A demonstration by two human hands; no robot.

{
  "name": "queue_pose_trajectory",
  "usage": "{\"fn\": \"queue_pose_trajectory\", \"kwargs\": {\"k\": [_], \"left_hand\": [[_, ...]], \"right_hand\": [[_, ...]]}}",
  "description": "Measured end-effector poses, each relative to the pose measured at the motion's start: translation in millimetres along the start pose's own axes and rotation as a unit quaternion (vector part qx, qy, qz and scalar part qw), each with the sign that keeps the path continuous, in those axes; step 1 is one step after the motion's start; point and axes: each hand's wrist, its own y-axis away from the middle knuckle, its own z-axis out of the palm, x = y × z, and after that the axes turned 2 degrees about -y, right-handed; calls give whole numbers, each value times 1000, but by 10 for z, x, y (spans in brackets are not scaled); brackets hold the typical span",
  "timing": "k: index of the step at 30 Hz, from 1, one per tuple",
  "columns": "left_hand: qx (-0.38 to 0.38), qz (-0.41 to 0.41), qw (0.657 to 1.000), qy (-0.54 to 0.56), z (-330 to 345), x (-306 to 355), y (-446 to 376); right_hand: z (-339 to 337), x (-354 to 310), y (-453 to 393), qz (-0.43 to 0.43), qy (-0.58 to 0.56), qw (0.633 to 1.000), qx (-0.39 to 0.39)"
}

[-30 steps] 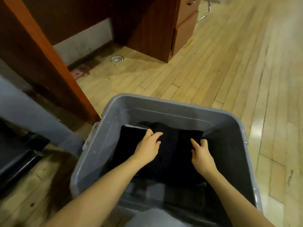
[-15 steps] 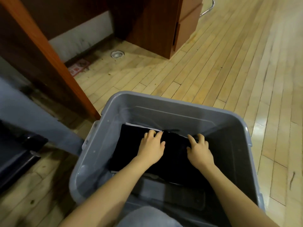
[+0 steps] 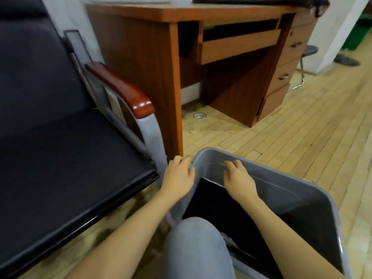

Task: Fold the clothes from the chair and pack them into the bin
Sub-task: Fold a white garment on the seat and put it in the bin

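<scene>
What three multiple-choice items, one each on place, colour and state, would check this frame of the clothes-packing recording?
1. Where does the black folded garment lie?
A. on the chair seat
B. in the bin
C. on the desk

2. What colour is the bin?
A. grey
B. green
C. white

3. What are the hands doing?
A. gripping a garment
B. pulling a drawer
C. holding nothing

Key: 1 B, dark cloth shows inside the bin's walls. 2 A, its rim and walls are grey. 3 C, left hand and right hand hover at the bin, fingers relaxed.
</scene>
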Motion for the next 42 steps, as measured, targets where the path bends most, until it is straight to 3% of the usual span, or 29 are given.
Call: {"fn": "queue_pose_trajectory", "kwargs": {"k": [13,20,26,36,42], "left_hand": [[162,-77,972,-151,-1872,-1326,1352],[204,-198,936,-209,-2553,-2190,2332],[223,-319,890,-240,-2992,-2906,3336],[210,-483,823,-212,-3203,-3811,4480],[181,-507,821,-190,-3088,-4207,4837]], "right_hand": [[-13,-2465,334,-300,-36,953,11],[362,-3867,749,-419,-51,906,-37],[825,-5060,1326,-534,-75,837,-91],[1645,-6402,2180,-632,-95,753,-156],[2105,-6690,2553,-623,-81,748,-212]]}}
